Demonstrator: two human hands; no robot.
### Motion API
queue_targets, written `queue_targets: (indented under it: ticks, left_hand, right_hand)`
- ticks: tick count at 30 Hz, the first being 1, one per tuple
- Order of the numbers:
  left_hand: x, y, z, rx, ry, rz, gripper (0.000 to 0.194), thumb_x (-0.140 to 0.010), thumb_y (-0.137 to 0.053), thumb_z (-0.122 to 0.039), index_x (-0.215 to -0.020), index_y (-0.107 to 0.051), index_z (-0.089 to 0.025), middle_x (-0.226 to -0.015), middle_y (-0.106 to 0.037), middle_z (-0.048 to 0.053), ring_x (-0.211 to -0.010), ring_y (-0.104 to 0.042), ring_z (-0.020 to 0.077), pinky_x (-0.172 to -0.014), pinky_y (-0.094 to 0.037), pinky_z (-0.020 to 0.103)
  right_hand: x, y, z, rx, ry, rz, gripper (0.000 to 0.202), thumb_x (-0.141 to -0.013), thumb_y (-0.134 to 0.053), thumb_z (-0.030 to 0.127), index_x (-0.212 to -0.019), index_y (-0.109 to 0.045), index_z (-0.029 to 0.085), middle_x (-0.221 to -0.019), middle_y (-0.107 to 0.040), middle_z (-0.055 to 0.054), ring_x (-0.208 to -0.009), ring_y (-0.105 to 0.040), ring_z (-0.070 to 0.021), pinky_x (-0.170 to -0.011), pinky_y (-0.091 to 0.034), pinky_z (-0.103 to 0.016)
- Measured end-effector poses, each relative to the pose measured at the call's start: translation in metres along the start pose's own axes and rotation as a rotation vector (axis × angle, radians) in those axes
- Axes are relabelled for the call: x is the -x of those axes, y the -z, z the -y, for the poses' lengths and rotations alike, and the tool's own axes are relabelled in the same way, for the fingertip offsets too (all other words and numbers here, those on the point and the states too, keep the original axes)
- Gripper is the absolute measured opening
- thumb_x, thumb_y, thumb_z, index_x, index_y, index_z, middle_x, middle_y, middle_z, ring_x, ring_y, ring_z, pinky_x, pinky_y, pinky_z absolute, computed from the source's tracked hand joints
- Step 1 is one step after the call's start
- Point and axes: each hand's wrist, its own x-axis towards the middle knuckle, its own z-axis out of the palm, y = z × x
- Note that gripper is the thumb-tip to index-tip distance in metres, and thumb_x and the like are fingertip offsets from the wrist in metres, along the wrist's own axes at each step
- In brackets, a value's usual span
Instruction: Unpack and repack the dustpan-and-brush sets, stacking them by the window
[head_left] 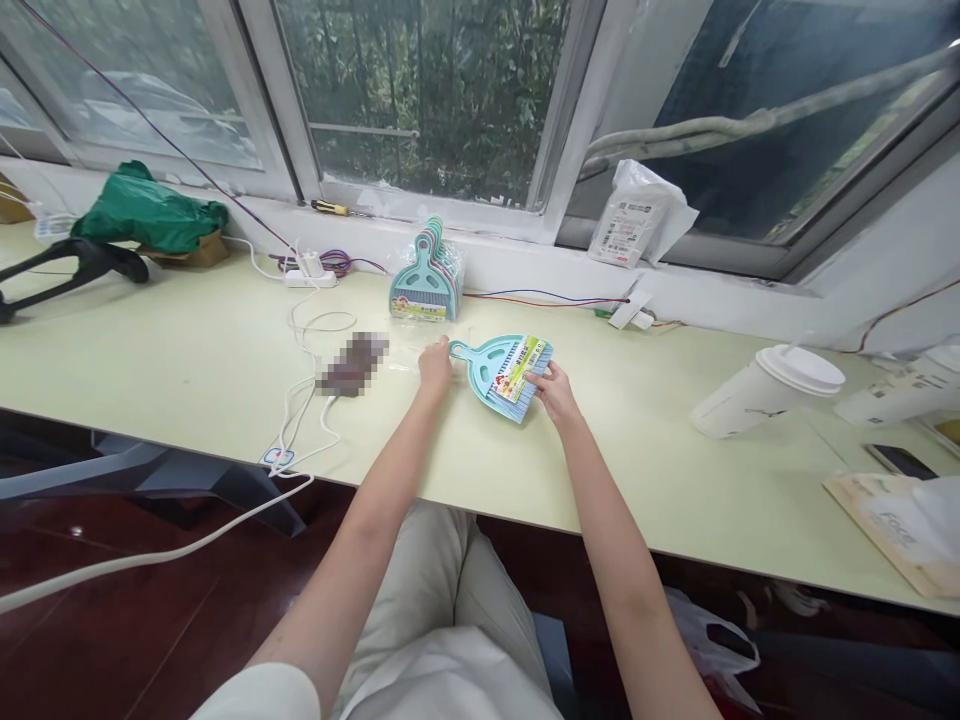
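Right hand (556, 394) holds the dustpan (481, 372) by its brush (512, 402); left hand (435, 368) curls at its handle (469, 353), grip unclear; stacked dustpans (424, 268) stand behind it.

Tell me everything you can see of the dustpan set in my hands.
The turquoise dustpan set, apparently plastic, has a looped handle, two oval shapes, blue bristles and a yellow-green printed label. It is held sideways over the table, handle leftward. The left hand holds the handle's end; the right hand grips the bristle side.
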Motion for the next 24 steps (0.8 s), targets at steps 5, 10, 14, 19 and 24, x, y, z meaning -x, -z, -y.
queue_targets:
  ticks: [5,10,14,19,24]
  left_hand:
    - [-0.003,-0.002,-0.001,0.126,-0.065,-0.081,0.053,-0.083,-0.03,0.0,-0.129,-0.052,-0.015,-0.108,-0.066,0.017,-0.105,-0.06,0.0297,-0.09,-0.042,0.039]
    - [0.002,-0.007,-0.013,0.282,-0.223,-0.055,0.054,-0.084,-0.035,-0.004,-0.135,-0.048,-0.017,-0.116,-0.065,0.014,-0.109,-0.059,0.0275,-0.096,-0.042,0.041]
    - [0.012,-0.01,-0.029,0.394,-0.455,-0.016,0.047,-0.09,-0.035,-0.014,-0.134,-0.05,-0.023,-0.124,-0.061,0.009,-0.113,-0.058,0.0231,-0.098,-0.044,0.038]
    - [0.026,0.0,-0.049,0.559,-0.564,-0.255,0.046,-0.091,-0.046,-0.031,-0.136,-0.043,-0.025,-0.149,-0.037,0.008,-0.141,-0.029,0.022,-0.116,-0.024,0.043]
    - [0.028,0.002,-0.061,0.91,0.049,-0.564,0.095,-0.076,-0.068,-0.049,-0.148,-0.012,-0.025,-0.159,-0.006,0.012,-0.147,-0.003,0.0262,-0.118,-0.013,0.047]
  right_hand:
    - [-0.004,0.004,-0.007,0.006,0.025,-0.187,0.045,-0.056,-0.078,0.019,-0.097,-0.06,0.02,-0.083,-0.071,-0.002,-0.078,-0.068,-0.0206,-0.076,-0.059,-0.039]
    - [-0.003,-0.002,-0.01,-0.004,0.027,-0.208,0.044,-0.056,-0.077,0.018,-0.097,-0.061,0.02,-0.082,-0.07,-0.001,-0.077,-0.068,-0.0195,-0.075,-0.059,-0.038]
    - [0.0,-0.011,-0.01,-0.075,0.021,-0.154,0.044,-0.056,-0.078,0.018,-0.096,-0.061,0.019,-0.085,-0.071,-0.003,-0.079,-0.068,-0.0201,-0.075,-0.06,-0.038]
    - [-0.003,-0.012,-0.013,-0.213,0.079,-0.244,0.047,-0.056,-0.078,0.017,-0.099,-0.06,0.019,-0.092,-0.07,-0.003,-0.086,-0.068,-0.0202,-0.082,-0.059,-0.039]
    - [-0.005,-0.012,-0.015,-0.32,0.125,-0.294,0.047,-0.059,-0.077,0.016,-0.102,-0.059,0.019,-0.098,-0.069,-0.005,-0.091,-0.068,-0.02,-0.087,-0.057,-0.039]
